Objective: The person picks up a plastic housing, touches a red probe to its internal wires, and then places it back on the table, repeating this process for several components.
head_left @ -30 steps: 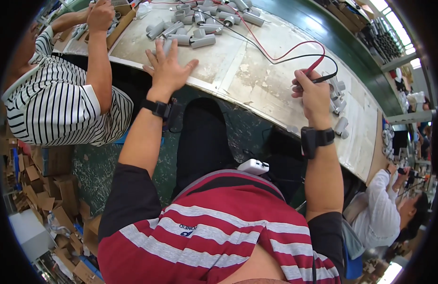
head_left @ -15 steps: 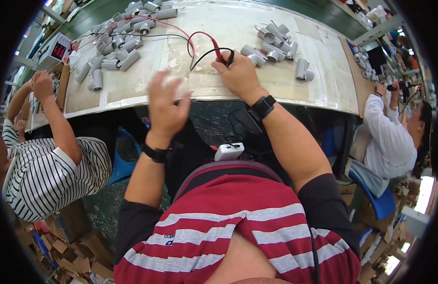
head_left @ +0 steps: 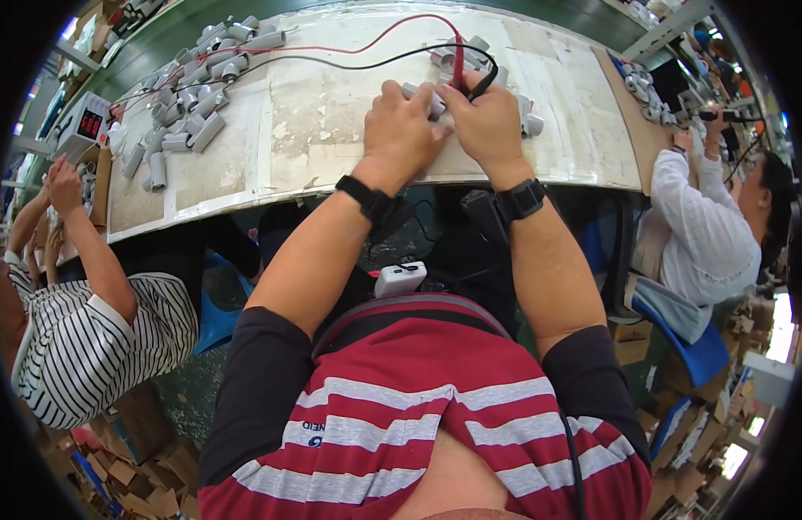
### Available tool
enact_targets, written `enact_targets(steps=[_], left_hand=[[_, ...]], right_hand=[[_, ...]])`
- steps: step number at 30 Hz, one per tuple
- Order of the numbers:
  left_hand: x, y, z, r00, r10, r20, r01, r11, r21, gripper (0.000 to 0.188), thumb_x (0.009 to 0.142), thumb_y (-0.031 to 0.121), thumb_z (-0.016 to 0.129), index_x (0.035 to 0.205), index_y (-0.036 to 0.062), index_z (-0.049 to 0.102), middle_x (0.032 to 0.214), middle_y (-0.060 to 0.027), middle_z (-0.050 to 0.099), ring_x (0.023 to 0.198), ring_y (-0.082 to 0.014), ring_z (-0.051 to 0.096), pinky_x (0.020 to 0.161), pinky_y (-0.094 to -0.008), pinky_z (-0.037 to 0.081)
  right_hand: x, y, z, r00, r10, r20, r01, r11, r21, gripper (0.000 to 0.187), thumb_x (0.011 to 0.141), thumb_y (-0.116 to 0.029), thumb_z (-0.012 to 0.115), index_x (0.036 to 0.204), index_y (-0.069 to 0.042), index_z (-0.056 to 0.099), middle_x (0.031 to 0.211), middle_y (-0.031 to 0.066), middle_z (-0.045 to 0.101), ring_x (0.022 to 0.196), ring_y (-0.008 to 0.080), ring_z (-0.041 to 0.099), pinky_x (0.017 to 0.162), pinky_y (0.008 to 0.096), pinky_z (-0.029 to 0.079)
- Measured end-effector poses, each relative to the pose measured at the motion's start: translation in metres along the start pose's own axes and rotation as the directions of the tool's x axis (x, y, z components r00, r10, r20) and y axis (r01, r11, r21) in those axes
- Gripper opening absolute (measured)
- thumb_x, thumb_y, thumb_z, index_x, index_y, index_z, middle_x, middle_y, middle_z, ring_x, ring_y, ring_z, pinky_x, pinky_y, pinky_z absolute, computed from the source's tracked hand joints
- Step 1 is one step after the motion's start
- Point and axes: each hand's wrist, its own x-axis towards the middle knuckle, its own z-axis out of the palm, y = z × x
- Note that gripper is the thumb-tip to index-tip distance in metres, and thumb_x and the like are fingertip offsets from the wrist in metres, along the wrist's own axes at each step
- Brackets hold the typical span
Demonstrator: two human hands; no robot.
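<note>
My right hand [head_left: 490, 121] is closed around a red test probe [head_left: 459, 65] and a black test probe [head_left: 485, 84], held side by side at the right-centre of the table. Close beside it, my left hand [head_left: 399, 132] has its thumb and index finger apart. Between them a grey cylindrical part [head_left: 436, 107] shows; whether the fingers touch it is hard to make out. More grey parts [head_left: 529, 121] lie behind and right of my right hand, partly hidden by it. From the probes, a red lead [head_left: 366, 48] and a black lead [head_left: 357, 67] run left across the table.
A heap of grey cylindrical parts [head_left: 193, 104] covers the table's left side. Beyond it stands a meter box [head_left: 84, 123] with a lit red display. A person in a striped shirt [head_left: 102, 338] sits left; another in white [head_left: 704, 234] works at right. A white box [head_left: 401, 279] rests at my waist.
My left hand has moved right and forward to the grey parts beside my right hand. My right hand, keeping both probes, has shifted slightly right, and the leads now stretch farther across the table.
</note>
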Motion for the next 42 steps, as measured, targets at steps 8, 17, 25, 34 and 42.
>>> enact_targets(steps=[8, 17, 25, 34, 42], left_hand=[[0.006, -0.028, 0.001, 0.984, 0.175, 0.015, -0.175, 0.985, -0.004, 0.038, 0.077, 0.018, 0.082, 0.113, 0.0102, 0.074, 0.101, -0.0190, 0.057, 0.100, -0.0364, 0.059, 0.086, -0.0445, 0.052], [-0.040, -0.066, -0.062, 0.975, 0.187, 0.122, -0.173, 0.978, -0.121, 0.041, 0.077, 0.011, 0.081, 0.118, 0.0115, 0.071, 0.117, -0.0158, 0.057, 0.110, -0.0371, 0.059, 0.095, -0.0444, 0.049], [-0.035, -0.090, -0.040, 0.959, 0.269, -0.092, -0.271, 0.963, -0.012, 0.055, 0.080, 0.009, 0.077, 0.131, 0.0009, 0.059, 0.132, -0.0200, 0.062, 0.124, -0.0424, 0.056, 0.108, -0.0499, 0.043], [-0.052, -0.107, -0.036, 0.991, 0.126, 0.033, -0.114, 0.962, -0.247, 0.060, 0.090, 0.010, 0.075, 0.143, -0.0024, 0.050, 0.134, -0.0216, 0.060, 0.124, -0.0364, 0.059, 0.109, -0.0411, 0.044], [-0.049, -0.129, -0.046, 0.988, 0.089, 0.128, 0.007, 0.797, -0.604, 0.057, 0.095, 0.004, 0.069, 0.147, -0.0013, 0.047, 0.143, -0.0131, 0.053, 0.129, -0.0247, 0.051, 0.112, -0.0375, 0.040]], right_hand=[[-0.015, 0.019, -0.005, 0.988, 0.149, 0.033, -0.151, 0.986, 0.064, 0.015, 0.093, -0.019, 0.075, 0.091, -0.004, 0.073, 0.065, -0.0007, 0.063, 0.053, 0.0088, 0.059, 0.051, 0.0272, 0.046], [-0.031, 0.035, 0.030, 0.999, 0.041, 0.033, -0.044, 0.993, 0.108, 0.015, 0.091, -0.017, 0.076, 0.093, -0.003, 0.072, 0.070, 0.0076, 0.068, 0.060, 0.0164, 0.064, 0.058, 0.0316, 0.049], [-0.029, 0.055, 0.042, 0.999, 0.032, -0.018, -0.029, 0.992, 0.119, 0.018, 0.087, -0.018, 0.077, 0.088, -0.002, 0.068, 0.077, 0.0181, 0.068, 0.072, 0.0324, 0.066, 0.066, 0.0423, 0.051], [-0.042, 0.041, 0.039, 0.970, -0.217, -0.109, 0.202, 0.970, -0.135, 0.019, 0.083, -0.020, 0.078, 0.085, -0.003, 0.069, 0.082, 0.0201, 0.068, 0.081, 0.0426, 0.065, 0.070, 0.0480, 0.051], [-0.026, 0.046, 0.060, 0.981, 0.124, -0.148, -0.124, 0.992, 0.013, 0.022, 0.081, -0.021, 0.077, 0.085, -0.001, 0.069, 0.081, 0.0243, 0.068, 0.083, 0.0448, 0.066, 0.075, 0.0494, 0.052]])
